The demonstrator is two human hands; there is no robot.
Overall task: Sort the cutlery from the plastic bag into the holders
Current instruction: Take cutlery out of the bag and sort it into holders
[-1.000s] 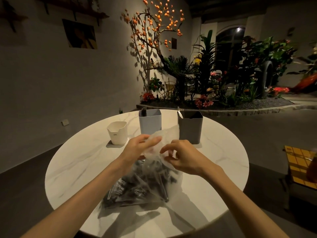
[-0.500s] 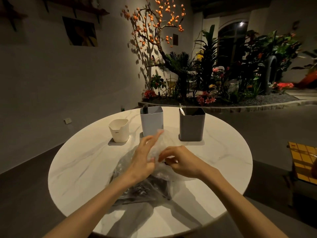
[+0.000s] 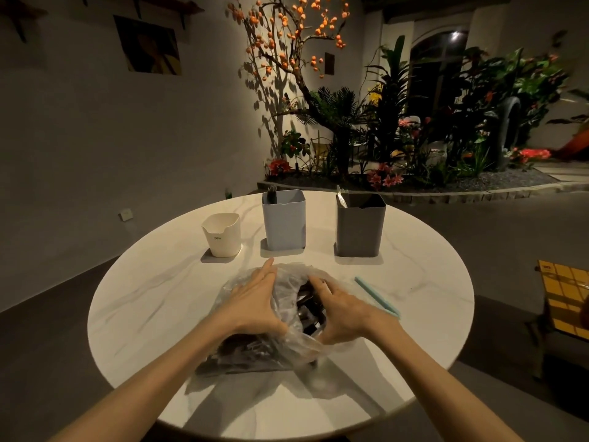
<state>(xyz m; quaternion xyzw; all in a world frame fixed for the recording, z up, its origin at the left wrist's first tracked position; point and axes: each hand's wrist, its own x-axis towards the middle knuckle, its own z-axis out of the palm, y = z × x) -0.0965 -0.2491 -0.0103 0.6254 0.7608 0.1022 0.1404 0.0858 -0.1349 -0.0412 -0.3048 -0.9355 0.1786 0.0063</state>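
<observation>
Head view | plastic bag [image 3: 287, 342] lies on table [image 3: 153, 301], mouth facing holders | left hand [image 3: 255, 304] flat, fingers straight, spreading film | right hand [image 3: 341, 307] curled on rim, nearer dark cutlery [image 3: 310, 311] between hands | holders just beyond.

Dim rm, spotlit tree [image 3: 287, 43] casts wall shadows; wide-angle bend at edges.

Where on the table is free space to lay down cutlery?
Bare marble lies left of the plastic bag, below the white holder, and right beyond the blue strip. The middle is crowded: both hands, left hand and right hand, spread the bag.
</observation>
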